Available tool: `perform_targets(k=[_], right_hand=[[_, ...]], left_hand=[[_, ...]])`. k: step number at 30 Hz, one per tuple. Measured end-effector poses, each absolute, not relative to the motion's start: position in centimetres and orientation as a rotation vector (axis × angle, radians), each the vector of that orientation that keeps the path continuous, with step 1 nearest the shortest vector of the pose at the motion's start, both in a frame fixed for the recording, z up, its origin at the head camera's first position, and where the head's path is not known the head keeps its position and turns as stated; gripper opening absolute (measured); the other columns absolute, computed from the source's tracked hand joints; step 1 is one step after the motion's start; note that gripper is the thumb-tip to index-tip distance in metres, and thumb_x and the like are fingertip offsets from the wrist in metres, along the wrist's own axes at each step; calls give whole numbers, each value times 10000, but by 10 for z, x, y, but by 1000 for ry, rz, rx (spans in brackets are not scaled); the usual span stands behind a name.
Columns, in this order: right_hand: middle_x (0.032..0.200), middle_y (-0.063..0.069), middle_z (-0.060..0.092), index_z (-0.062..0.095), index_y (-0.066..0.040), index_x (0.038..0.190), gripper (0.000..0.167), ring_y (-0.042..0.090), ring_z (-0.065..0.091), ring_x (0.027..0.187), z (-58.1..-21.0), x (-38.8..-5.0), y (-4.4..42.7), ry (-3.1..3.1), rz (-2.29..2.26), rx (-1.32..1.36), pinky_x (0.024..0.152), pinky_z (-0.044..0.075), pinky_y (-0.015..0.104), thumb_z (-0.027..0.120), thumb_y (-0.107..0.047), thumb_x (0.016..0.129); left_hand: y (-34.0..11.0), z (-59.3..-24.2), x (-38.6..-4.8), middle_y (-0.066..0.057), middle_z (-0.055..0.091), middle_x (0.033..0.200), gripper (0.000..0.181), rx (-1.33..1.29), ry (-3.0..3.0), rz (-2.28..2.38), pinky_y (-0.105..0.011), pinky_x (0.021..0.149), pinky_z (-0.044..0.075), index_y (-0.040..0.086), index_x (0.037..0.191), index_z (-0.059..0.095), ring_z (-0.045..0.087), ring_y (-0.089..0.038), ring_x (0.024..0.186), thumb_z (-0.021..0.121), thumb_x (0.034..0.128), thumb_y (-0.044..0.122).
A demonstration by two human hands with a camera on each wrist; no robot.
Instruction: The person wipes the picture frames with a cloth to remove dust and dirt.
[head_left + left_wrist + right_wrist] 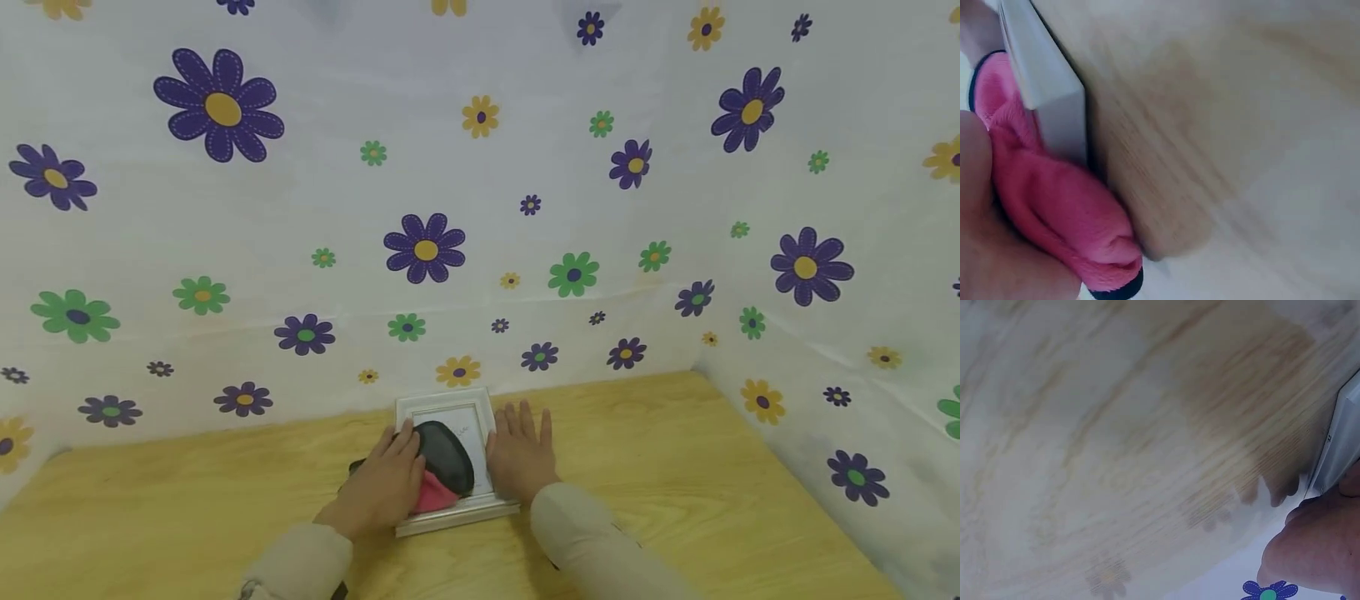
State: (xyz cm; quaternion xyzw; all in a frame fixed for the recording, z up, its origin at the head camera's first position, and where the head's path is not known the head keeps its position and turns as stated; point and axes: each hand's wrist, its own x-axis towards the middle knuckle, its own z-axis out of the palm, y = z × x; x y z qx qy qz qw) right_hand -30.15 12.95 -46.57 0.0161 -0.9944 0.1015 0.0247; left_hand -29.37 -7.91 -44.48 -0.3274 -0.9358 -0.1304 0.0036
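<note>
A white picture frame (480,400) with a silvery inner edge lies on the wooden table, face up, against the flowered backdrop. On its left part lies a soft pink-and-black cloth (447,458), plush on the pink side and dark-trimmed. My left hand (382,483) presses this cloth down with fingers extended over it. In the left wrist view the pink plush (1072,206) bunches beside the palm and hangs over the frame's corner (1054,94). My right hand (521,454) rests along the frame's right border, fingers straight. The right wrist view shows the frame's side (1341,437) beside that hand.
The wood-patterned table (660,467) spreads to both sides of the frame. A white sheet (315,208) printed with purple, green and yellow flowers rises behind the table and along its right side.
</note>
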Motion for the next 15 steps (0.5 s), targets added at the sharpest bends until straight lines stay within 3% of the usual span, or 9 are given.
perform_targets(k=[3,10,15], right_hand=[[1523,117,308,362,-31,1457,498,319,118,1432,-471,-302,132,-3074,312,45,1120,-40,544,282,-277,1032],[1530,107,293,352,-43,1465,501,321,113,1432,-469,-305,142,-3092,241,22,1116,-22,560,268,-281,1032],[1524,120,303,357,-33,1457,501,329,115,1430,-470,-305,139,-3080,293,30,1115,-29,563,284,-283,1030]], left_hand=[[-76,-452,-293,-332,402,1382,438,-1030,-2923,-402,-515,1130,131,-203,1274,460,282,-405,1361,375,1002,129],[-77,-439,-253,-297,417,1389,431,-1207,-2932,-510,-522,1118,178,-165,1279,493,296,-390,1355,383,1018,160],[-77,-446,-298,-317,415,1381,423,-1121,-2862,-295,-500,1124,186,-187,1276,475,309,-398,1349,384,1000,121]])
